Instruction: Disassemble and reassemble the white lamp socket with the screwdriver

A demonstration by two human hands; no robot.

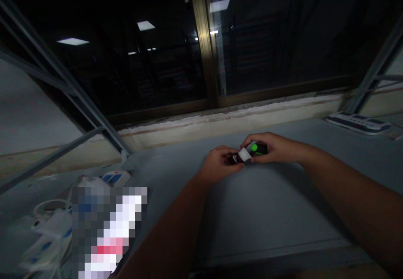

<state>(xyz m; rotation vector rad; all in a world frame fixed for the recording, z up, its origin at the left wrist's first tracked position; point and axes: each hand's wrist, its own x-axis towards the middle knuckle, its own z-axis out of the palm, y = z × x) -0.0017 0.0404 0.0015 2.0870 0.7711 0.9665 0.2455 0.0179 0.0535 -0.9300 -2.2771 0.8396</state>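
Note:
Both my hands meet over the grey table (258,212), a little above its surface. My right hand (272,147) is closed round a small black device with a glowing green spot (255,148). My left hand (218,163) pinches the device's left end, where a small white piece (244,155) sticks out between the two hands. What the white piece is I cannot make out in the dim light.
A white power strip (359,122) lies at the table's far right. Another power strip with blue switches (115,178) and a heap of white cables (47,224) lie at the left beside a blurred-out patch. A dark window (201,40) and its sill run behind the table.

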